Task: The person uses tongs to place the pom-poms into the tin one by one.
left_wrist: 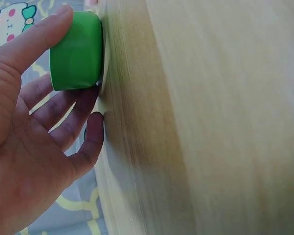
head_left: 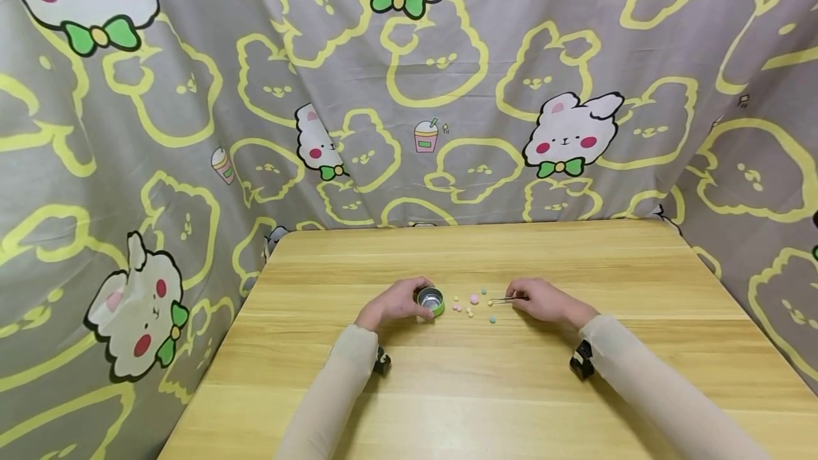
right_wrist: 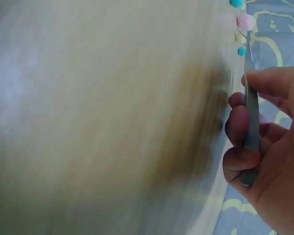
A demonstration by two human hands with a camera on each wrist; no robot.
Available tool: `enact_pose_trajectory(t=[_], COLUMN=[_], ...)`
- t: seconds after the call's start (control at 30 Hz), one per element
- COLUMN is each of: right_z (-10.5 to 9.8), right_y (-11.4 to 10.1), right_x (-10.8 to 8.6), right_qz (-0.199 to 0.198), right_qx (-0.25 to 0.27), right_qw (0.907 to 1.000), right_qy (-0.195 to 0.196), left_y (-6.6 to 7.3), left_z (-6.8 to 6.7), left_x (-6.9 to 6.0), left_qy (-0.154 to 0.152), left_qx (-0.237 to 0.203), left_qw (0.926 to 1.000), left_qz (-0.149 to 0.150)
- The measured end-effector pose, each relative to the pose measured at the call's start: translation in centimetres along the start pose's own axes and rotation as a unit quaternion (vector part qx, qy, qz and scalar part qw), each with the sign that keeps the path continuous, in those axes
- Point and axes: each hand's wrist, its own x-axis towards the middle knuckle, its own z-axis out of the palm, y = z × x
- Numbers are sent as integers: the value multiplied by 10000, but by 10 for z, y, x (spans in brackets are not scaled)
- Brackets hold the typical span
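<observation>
My left hand [head_left: 397,301] grips a small round green tin [left_wrist: 76,51] on the table, thumb on one side and fingers on the other. Seen from the head, the tin's open top shows a silvery inside. My right hand [head_left: 543,300] pinches a pair of metal tweezers [right_wrist: 252,117], which point left. Their tips are at a small yellow pom-pom [head_left: 490,302]; whether they grip it I cannot tell. Between the hands lie a larger pink pom-pom [head_left: 474,299], a blue one [head_left: 493,319] and several more small pom-poms in yellow, pink and blue.
The wooden table [head_left: 460,389] stretches around both hands. A grey curtain [head_left: 409,176] with cartoon animals hangs behind the table and along its sides. Dark wrist cameras [head_left: 581,359] sit under both forearms, close to the tabletop.
</observation>
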Motion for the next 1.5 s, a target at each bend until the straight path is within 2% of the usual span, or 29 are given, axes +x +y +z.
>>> enact_pose_trajectory(t=[0.23, 0.73, 0.97, 1.5], right_z=[-3, -11, -13, -16], right_y=[0, -6, -16, -53], right_x=[0, 1, 11, 43], right_qz=[82, 345, 316, 53], right_qx=[-26, 793, 796, 982], right_qw=[10000, 9962, 9962, 9951], right_qy=[-10, 130, 142, -135], left_y=[0, -3, -4, -3], left_z=[-1, 0, 1, 1], left_x=[0, 0, -1, 1], left_qy=[23, 68, 79, 132], left_qx=[10, 94, 117, 85], left_qw=[10000, 9999, 9999, 9998], left_qz=[22, 127, 98, 96])
